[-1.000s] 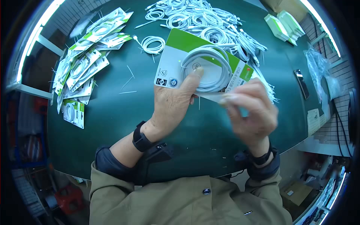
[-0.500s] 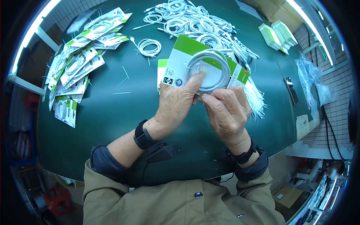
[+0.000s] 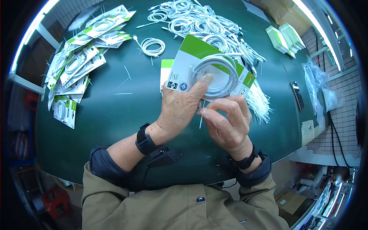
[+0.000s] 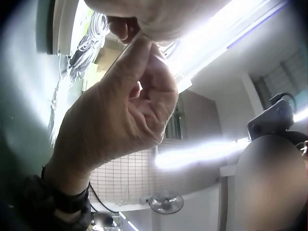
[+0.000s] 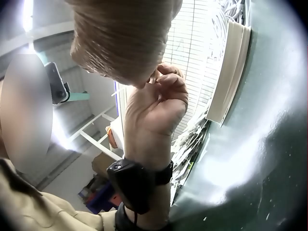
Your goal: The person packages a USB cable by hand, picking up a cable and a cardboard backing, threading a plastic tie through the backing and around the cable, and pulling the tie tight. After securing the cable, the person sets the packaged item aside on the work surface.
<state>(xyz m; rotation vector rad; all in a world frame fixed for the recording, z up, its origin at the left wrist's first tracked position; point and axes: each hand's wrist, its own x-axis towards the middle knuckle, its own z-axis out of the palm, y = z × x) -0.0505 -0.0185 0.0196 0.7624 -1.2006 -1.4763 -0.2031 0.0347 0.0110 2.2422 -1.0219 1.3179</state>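
Observation:
In the head view the left hand (image 3: pixel 178 105) grips a green and white card (image 3: pixel 188 57) by its lower edge, thumb over the front. A coiled white cable (image 3: pixel 232 76) lies against that card. Just below the card, the right hand (image 3: pixel 228 124) has thumb and index finger pinched together at a thin white tie (image 3: pixel 201 122), close to the left fingers. The left wrist view shows the right hand (image 4: pixel 115 110) with fingertips meeting the left hand (image 4: pixel 163 17). What the left fingers do behind the card is hidden.
Carded cables (image 3: pixel 76 65) pile up at the left. Loose coiled cables (image 3: pixel 191 23) fill the back, one coil (image 3: pixel 152 48) apart. Loose ties (image 3: pixel 260 103) lie behind the right hand, a phone (image 3: pixel 297 96) and plastic bags (image 3: pixel 318 84) at the right. A card stack (image 5: pixel 230 72) stands beneath.
The right hand has come leftward from beyond the card's right side to the left fingertips. A white tie end now shows hanging below the card. The left hand keeps its grip.

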